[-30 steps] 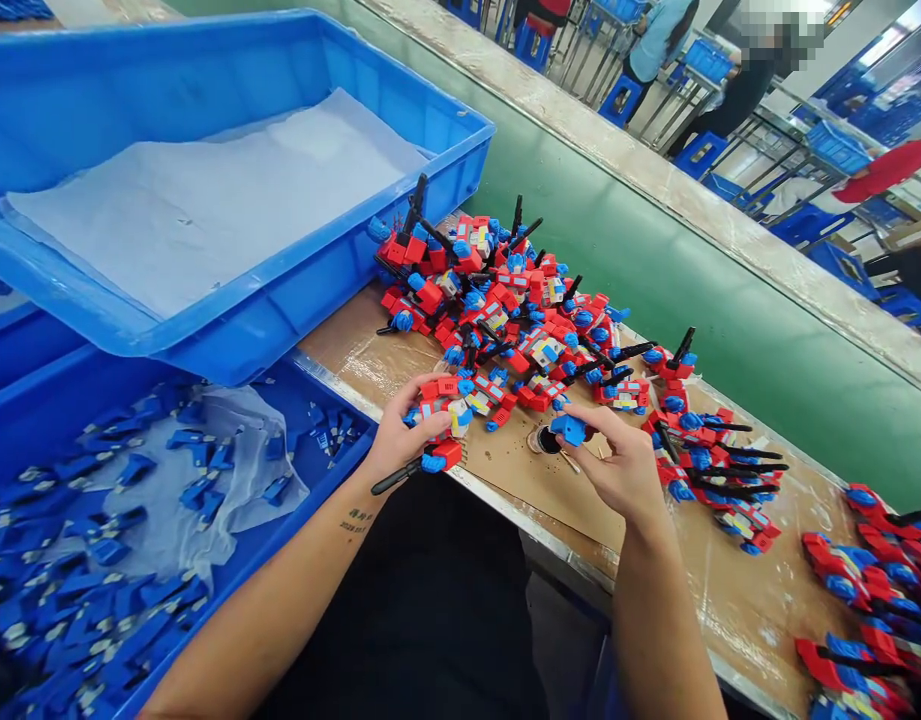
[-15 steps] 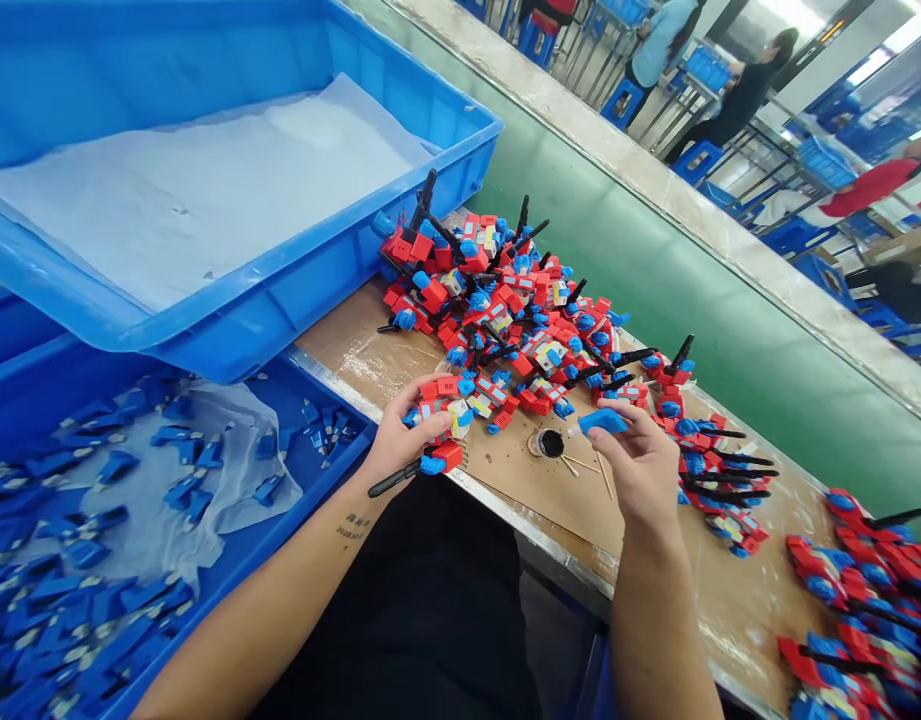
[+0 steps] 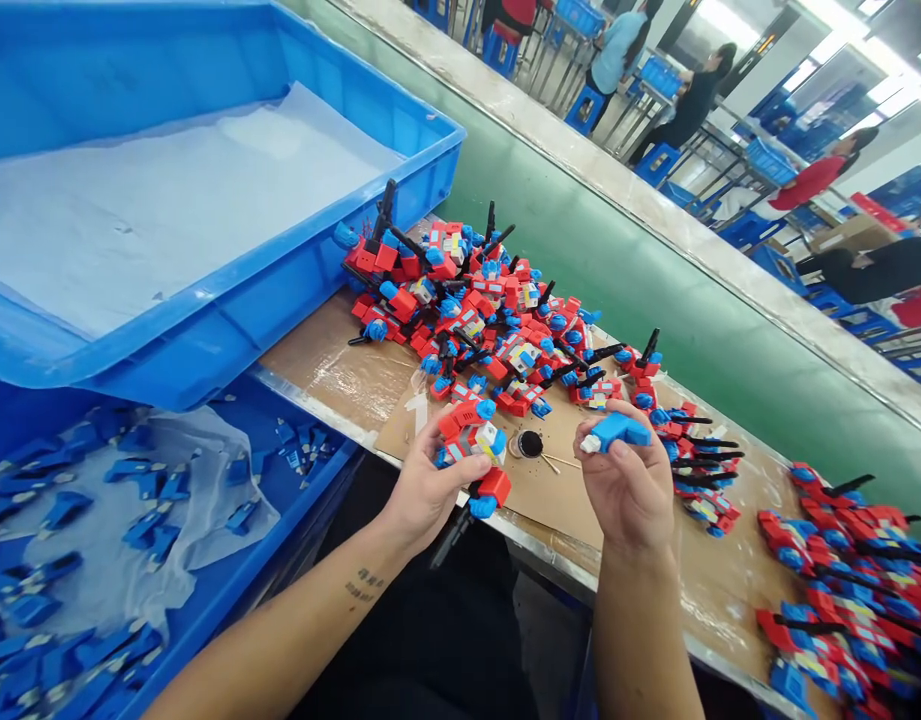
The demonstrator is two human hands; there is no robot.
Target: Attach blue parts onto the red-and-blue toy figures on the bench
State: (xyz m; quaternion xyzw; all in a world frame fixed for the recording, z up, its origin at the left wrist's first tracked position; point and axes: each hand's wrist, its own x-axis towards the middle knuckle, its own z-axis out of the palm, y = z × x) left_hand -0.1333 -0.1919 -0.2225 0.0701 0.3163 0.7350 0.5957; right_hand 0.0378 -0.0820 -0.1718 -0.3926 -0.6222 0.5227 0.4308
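Observation:
My left hand (image 3: 424, 488) grips a red and blue toy robot figure (image 3: 471, 443) with a black part hanging below it, held just above the table's front edge. My right hand (image 3: 631, 485) holds a small blue plastic part (image 3: 616, 430) with a white tip between thumb and fingers, to the right of the figure. Between the two hands, a small round pot of black stuff (image 3: 530, 444) sits on the cardboard with thin sticks beside it. Behind the hands lies a pile of toy figures (image 3: 490, 318).
A blue crate lined with white sheet (image 3: 205, 330) sits upper left, above a lower crate of several small blue parts (image 3: 77, 520). More figures lie in rows at right (image 3: 835, 570). A green conveyor belt (image 3: 715, 330) runs behind the table; people sit beyond it.
Both hands have lifted toward me off the cardboard. The right hand has turned the blue part so its white tip points left. The view has shifted right.

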